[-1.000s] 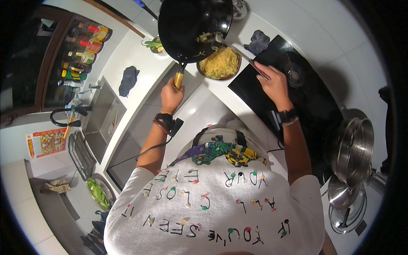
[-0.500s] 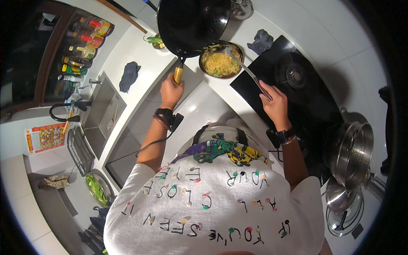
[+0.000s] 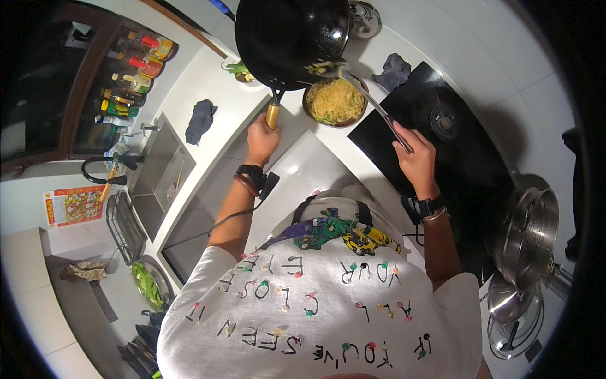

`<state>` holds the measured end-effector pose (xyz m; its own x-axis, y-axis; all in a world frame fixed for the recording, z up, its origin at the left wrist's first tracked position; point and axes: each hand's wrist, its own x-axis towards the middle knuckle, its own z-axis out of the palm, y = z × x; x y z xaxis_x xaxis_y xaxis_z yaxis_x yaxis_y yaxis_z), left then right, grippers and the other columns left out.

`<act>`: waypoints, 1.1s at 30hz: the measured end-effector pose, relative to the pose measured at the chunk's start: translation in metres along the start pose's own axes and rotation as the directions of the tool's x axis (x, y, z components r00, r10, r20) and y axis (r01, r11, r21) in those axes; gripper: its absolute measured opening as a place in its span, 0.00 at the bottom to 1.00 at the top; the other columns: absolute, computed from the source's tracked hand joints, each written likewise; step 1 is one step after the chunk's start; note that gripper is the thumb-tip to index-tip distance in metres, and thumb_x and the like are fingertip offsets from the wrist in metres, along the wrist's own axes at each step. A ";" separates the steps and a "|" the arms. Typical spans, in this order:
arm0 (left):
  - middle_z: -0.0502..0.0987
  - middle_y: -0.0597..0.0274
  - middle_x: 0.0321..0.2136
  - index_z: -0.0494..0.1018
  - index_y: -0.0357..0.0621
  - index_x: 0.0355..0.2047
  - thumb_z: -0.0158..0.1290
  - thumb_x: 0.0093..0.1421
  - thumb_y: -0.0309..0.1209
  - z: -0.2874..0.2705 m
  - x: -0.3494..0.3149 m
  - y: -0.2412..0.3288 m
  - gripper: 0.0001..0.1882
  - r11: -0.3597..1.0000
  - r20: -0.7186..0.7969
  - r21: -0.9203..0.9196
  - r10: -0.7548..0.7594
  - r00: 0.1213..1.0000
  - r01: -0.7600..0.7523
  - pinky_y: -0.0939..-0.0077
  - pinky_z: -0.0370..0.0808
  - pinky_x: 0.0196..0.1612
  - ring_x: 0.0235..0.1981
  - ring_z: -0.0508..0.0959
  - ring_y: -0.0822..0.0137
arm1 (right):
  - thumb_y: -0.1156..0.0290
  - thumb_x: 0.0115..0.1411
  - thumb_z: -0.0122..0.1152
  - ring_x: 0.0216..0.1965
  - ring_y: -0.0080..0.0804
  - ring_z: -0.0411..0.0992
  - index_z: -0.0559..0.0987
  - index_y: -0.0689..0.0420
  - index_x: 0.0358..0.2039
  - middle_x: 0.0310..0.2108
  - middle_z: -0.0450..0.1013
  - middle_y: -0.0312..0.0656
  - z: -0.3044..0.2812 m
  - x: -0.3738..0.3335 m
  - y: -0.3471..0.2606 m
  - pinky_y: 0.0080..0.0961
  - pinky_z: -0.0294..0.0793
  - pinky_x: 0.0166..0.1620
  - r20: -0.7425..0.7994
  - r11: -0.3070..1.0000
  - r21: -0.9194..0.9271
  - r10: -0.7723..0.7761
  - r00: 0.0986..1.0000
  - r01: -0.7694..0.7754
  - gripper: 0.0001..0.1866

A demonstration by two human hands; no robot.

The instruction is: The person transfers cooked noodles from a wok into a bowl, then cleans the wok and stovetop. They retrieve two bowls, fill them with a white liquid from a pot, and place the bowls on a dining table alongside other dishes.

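My left hand [image 3: 262,139] is closed round the wooden handle of a black wok [image 3: 290,38]. The wok is tilted, its lower right rim above a round brown-rimmed dish [image 3: 364,108]. Pale yellow shreds with green bits, perhaps noodles or shredded potato [image 3: 336,101], fill the dish. My right hand [image 3: 416,161] grips the dark handle of a metal spatula [image 3: 379,108]. Its blade is at the wok's rim, beside a little food left inside the wok [image 3: 322,66]. The blade's edge is partly blurred.
A black gas hob [image 3: 454,183] lies right of the dish, with a dark cloth [image 3: 392,72] near its corner. Steel steamer pots [image 3: 530,237] and a glass lid [image 3: 514,325] stand at right. Left are another cloth [image 3: 201,120], a sink [image 3: 154,180] and bottles [image 3: 132,82].
The spatula blade has moved from above the food in the dish up to the wok's inner rim. More of the food now shows. The whole view has shifted slightly.
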<state>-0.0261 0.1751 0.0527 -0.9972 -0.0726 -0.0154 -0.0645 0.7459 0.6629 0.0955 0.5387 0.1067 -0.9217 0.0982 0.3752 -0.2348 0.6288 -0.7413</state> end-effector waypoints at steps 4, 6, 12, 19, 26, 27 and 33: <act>0.77 0.36 0.29 0.74 0.35 0.36 0.58 0.52 0.32 0.006 0.002 -0.004 0.15 0.998 0.078 -0.055 -0.014 0.997 0.019 0.56 0.74 0.38 0.37 0.77 0.36 | 0.83 0.54 0.64 0.44 0.24 0.77 0.78 0.64 0.51 0.48 0.79 0.46 0.029 0.039 -0.023 0.22 0.75 0.48 -0.004 0.872 0.487 0.053 0.999 -0.044 0.22; 0.77 0.36 0.29 0.74 0.35 0.36 0.58 0.52 0.32 0.006 0.000 -0.005 0.14 0.995 0.095 -0.100 -0.012 0.995 0.022 0.56 0.74 0.38 0.36 0.78 0.37 | 0.83 0.56 0.63 0.44 0.23 0.76 0.76 0.65 0.53 0.47 0.78 0.43 0.046 0.061 -0.035 0.21 0.75 0.48 0.011 0.762 0.643 0.090 0.996 -0.076 0.22; 0.71 0.65 0.18 0.71 0.35 0.35 0.60 0.56 0.27 0.012 -0.002 -0.007 0.11 0.983 0.121 -0.108 0.163 0.979 -0.150 0.77 0.67 0.17 0.14 0.70 0.75 | 0.86 0.55 0.61 0.47 0.25 0.75 0.76 0.64 0.54 0.49 0.77 0.44 0.060 0.068 -0.031 0.19 0.74 0.50 0.357 0.456 0.758 0.309 0.882 -0.466 0.24; 0.72 0.64 0.18 0.71 0.35 0.35 0.60 0.56 0.27 0.016 0.000 -0.010 0.11 0.979 0.098 -0.127 0.172 0.980 -0.159 0.77 0.67 0.17 0.14 0.70 0.75 | 0.89 0.49 0.62 0.48 0.24 0.75 0.78 0.65 0.50 0.48 0.78 0.42 0.037 0.038 0.012 0.19 0.73 0.51 0.283 0.788 0.558 0.114 0.952 -0.260 0.25; 0.78 0.37 0.28 0.74 0.37 0.36 0.60 0.51 0.33 0.009 -0.007 0.007 0.16 0.998 0.023 0.026 0.053 0.998 -0.054 0.53 0.75 0.37 0.36 0.78 0.37 | 0.87 0.47 0.64 0.40 0.38 0.80 0.81 0.57 0.47 0.42 0.80 0.47 0.004 0.008 0.035 0.24 0.77 0.42 0.129 0.973 0.216 0.057 0.990 -0.084 0.25; 0.78 0.38 0.28 0.74 0.37 0.36 0.60 0.51 0.34 0.007 -0.009 0.009 0.16 0.996 -0.004 0.051 0.070 0.998 -0.070 0.52 0.75 0.37 0.36 0.78 0.37 | 0.87 0.47 0.65 0.40 0.39 0.80 0.81 0.57 0.47 0.42 0.80 0.47 0.001 0.003 0.035 0.25 0.78 0.41 0.112 0.983 0.166 0.060 0.992 -0.078 0.25; 0.79 0.39 0.28 0.74 0.38 0.37 0.60 0.51 0.34 0.005 -0.012 0.014 0.16 0.991 -0.053 0.110 0.079 0.995 -0.073 0.50 0.75 0.38 0.36 0.78 0.38 | 0.85 0.46 0.67 0.35 0.45 0.78 0.82 0.51 0.47 0.37 0.79 0.44 -0.014 -0.013 0.034 0.31 0.78 0.36 0.037 0.996 -0.078 0.041 0.998 -0.038 0.26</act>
<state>-0.0150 0.1894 0.0585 -0.9959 -0.0479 0.0766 0.0049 0.8177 0.5756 0.1039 0.5693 0.0846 -0.9414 0.0956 0.3236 -0.1744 0.6830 -0.7093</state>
